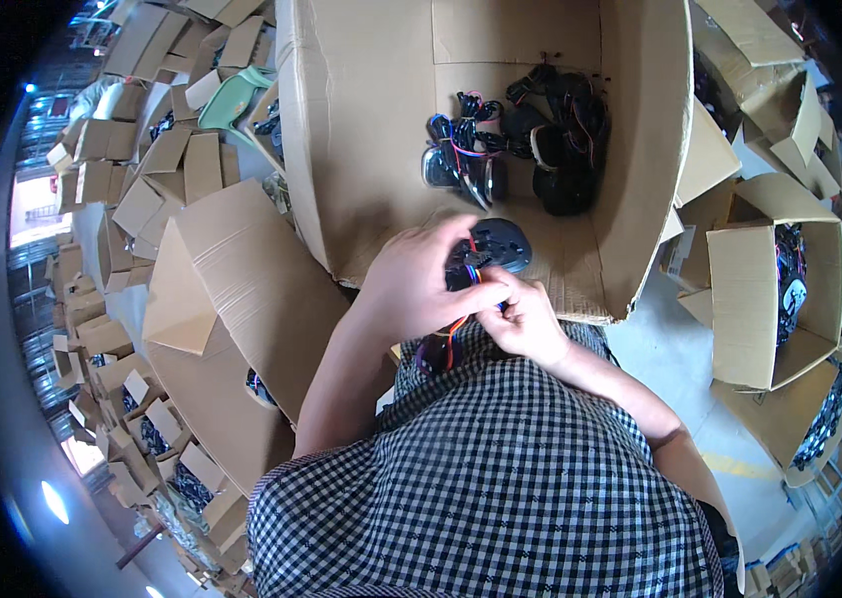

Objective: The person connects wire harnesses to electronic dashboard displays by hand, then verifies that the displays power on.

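Note:
My left hand (pixel 409 284) is curled around a bundle of coloured wires (pixel 456 334), its thumb reaching across to my right hand (pixel 529 321). The right fingers are pinched on the same bundle, close to the left thumb. Just beyond the fingers is a dark, round-edged device (pixel 503 244) at the near edge of a large open cardboard box (pixel 371 130); the hands partly cover it. Red, orange and blue strands show, and some hang down toward my lap. Inside the box lie black devices (pixel 565 164) and tied cables (pixel 461 130) with pink and blue strands.
A flapped cardboard box (pixel 242 289) stands close on my left. To the right, an open box (pixel 770 299) holds dark wired parts. A green plastic chair (pixel 232 100) stands at the far left. Many more cartons crowd the floor, and a checked garment (pixel 501 478) covers my lap.

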### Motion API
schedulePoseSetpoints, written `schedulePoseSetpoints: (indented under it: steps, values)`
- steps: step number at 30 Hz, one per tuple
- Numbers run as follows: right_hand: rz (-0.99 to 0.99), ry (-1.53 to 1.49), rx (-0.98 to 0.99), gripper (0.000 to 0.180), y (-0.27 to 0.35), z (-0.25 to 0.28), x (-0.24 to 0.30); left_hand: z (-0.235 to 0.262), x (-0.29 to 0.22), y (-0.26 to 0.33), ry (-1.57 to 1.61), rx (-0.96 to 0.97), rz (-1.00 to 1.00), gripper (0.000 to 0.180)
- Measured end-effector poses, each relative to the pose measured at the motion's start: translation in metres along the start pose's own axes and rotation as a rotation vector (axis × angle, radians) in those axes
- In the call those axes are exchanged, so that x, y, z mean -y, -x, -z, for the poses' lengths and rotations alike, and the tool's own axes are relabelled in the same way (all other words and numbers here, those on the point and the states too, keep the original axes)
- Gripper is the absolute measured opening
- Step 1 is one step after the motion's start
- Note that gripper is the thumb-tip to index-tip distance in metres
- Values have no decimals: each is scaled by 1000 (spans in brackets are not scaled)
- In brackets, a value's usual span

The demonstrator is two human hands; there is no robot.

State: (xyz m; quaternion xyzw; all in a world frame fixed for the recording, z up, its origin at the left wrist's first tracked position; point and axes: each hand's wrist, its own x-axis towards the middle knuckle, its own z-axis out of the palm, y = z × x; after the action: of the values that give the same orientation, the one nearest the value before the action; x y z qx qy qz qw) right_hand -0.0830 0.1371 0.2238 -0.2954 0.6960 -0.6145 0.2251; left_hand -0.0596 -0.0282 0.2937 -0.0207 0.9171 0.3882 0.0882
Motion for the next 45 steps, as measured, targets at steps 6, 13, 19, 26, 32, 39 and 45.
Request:
schedulePoseSetpoints:
  steps: [6,13,19,26,32,39,45]
  values:
    - [218,187,58,18,20,2,-3,5,3,-19,33,398,-389,37]
    - [431,468,74,10,33,20,11,-8,-32,-14,-302,297,-442,19]
    - [355,347,20,10,42,7,6,-17,-14,-10,264,482,-368,11]
    - [167,-130,25,31,55,1,4,-61,8,28,681,13,92,7]
    - [-269,-894,-71,41,73,26,11,-64,16,37,805,-103,103,18]
    - [-273,-1035,-142,19,71,6,30,-67,18,35,544,-55,-107,31]
    - [-490,-1014,-173,14,67,-4,50,-65,12,30,435,-78,-203,31]
